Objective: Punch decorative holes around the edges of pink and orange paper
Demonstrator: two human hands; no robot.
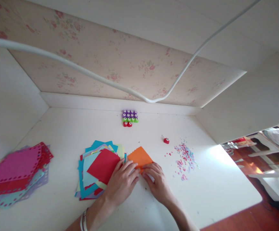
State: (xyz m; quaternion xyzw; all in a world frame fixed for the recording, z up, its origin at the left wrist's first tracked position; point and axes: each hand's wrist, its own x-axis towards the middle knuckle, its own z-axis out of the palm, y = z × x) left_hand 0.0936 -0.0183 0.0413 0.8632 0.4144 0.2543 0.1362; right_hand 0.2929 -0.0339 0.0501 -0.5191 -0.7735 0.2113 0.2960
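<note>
A square of orange paper (139, 156) lies on the white table, its upper left edge slightly scalloped. My left hand (122, 179) reaches onto its left side, fingers bent and fingertips pressed on the sheet. At the near right edge, my right hand (157, 181) pinches the same paper between curled fingers and thumb. Just left of my left hand is a loose pile of coloured sheets, with a red sheet (103, 166) on top of a pale blue sheet (88, 166). What lies under my fingers is hidden.
A red craft punch (166, 140) stands beside scattered paper confetti (185, 158) on the right. Several purple, green and red punches (130, 116) are lined up by the back wall. Sheets with punched borders (16, 163) are stacked far left. A white cable (93, 76) hangs across the view.
</note>
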